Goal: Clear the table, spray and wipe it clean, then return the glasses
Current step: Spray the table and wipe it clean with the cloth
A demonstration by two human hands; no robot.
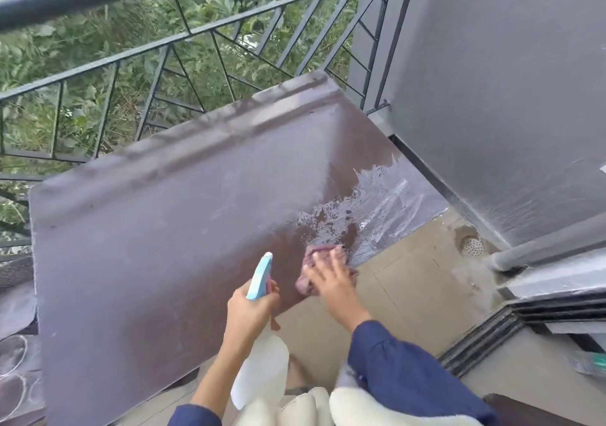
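Observation:
The brown table (157, 229) fills the middle of the head view, with nothing standing on its top. A wet, foamy smear (373, 206) covers its right end. My right hand (331, 278) presses flat on a pinkish cloth (314, 258) at the table's near right edge, just below the smear. My left hand (249, 311) grips the neck of a spray bottle (262, 353) with a clear body and a light blue nozzle, held over the table's near edge. At the bottom left, faint rims of glasses (13, 356) show on a low surface.
A dark metal railing (196, 32) runs behind the table, with foliage beyond. A grey wall (508, 97) stands to the right. The tiled floor has a round drain (472, 245) and a sliding door track (511, 327) at the right.

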